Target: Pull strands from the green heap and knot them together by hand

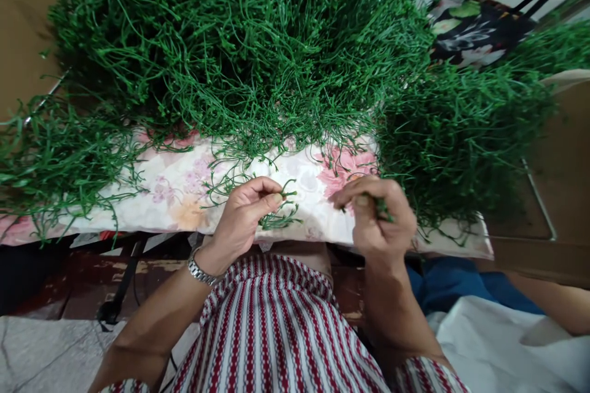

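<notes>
My left hand (246, 215), a metal watch (201, 269) at its wrist, is closed in a pinch on thin green stems (289, 193) with small forked tips. A few more stems (281, 219) show just below its fingertips, above the cloth. To the right, my right hand (385, 215) is curled closed round a small bunch of green stems (383, 207); its index finger is slightly blurred. Both hands are over the front part of a floral tablecloth (304, 221), apart from each other.
A large heap of green stems (249, 43) fills the back of the table. Smaller piles lie at left (69, 153) and right (461, 141). A black floral bag (483, 27) stands at the back right. Cardboard (562, 196) is at the right edge, near another person's arm (548, 301).
</notes>
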The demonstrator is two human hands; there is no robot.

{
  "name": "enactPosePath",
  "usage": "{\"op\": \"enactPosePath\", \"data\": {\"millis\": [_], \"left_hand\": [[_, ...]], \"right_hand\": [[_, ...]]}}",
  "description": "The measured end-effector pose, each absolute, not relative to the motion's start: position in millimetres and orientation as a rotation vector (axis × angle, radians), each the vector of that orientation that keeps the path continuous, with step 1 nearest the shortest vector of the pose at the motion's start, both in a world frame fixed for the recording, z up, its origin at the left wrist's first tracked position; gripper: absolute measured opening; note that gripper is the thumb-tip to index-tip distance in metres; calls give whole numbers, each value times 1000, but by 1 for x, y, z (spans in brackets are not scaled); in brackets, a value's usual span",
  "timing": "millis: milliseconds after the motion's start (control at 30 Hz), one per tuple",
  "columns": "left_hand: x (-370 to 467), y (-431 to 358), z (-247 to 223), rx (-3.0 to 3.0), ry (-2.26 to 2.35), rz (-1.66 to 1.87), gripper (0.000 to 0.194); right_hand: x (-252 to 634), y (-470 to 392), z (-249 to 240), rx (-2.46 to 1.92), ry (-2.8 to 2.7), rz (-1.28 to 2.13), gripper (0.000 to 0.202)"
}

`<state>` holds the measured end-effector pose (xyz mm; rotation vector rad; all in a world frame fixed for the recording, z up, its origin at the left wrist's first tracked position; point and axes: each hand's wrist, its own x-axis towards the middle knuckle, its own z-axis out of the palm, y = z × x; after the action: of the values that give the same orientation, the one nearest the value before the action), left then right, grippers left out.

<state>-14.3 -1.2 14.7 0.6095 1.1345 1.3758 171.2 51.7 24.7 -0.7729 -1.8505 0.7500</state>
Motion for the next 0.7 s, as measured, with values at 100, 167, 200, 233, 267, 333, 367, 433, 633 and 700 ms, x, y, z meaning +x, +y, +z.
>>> {"op": "enactPosePath", "data": {"millis": [100, 167, 200, 233, 267, 333, 367, 433, 633, 700], "left_hand": [[-9, 4, 17, 672, 1153, 1347, 9], [-6, 7, 19, 705, 1171, 1334, 7], [-5, 8, 20, 718, 1180, 1325, 7], [-4, 9, 20, 733, 1185, 1312, 7], [-3, 11, 21, 753, 1186, 1293, 7], [-2, 13, 20, 793, 1171, 1254, 8], [-2, 13, 20, 805, 1162, 1247, 7], [-5, 11, 18, 842, 1175, 1326, 10], [-20, -18, 10, 1771, 1448, 1566, 16], [-21, -25, 6, 2044, 1414, 1406, 18]], "right_hand": [[161, 34, 21, -595, -2173, 602, 18], [153, 28, 15, -502, -2348, 476, 24], [149, 27, 11, -487, -2411, 404, 26], [146, 27, 7, -488, -2456, 327, 28], [144, 28, 4, -496, -2481, 256, 29], [143, 32, -2, -497, -2489, 174, 26], [143, 34, -4, -493, -2484, 162, 22], [144, 37, -6, -492, -2459, 165, 15], [149, 37, -7, -524, -2357, 265, 8], [147, 37, -7, -517, -2322, 329, 7]]}}
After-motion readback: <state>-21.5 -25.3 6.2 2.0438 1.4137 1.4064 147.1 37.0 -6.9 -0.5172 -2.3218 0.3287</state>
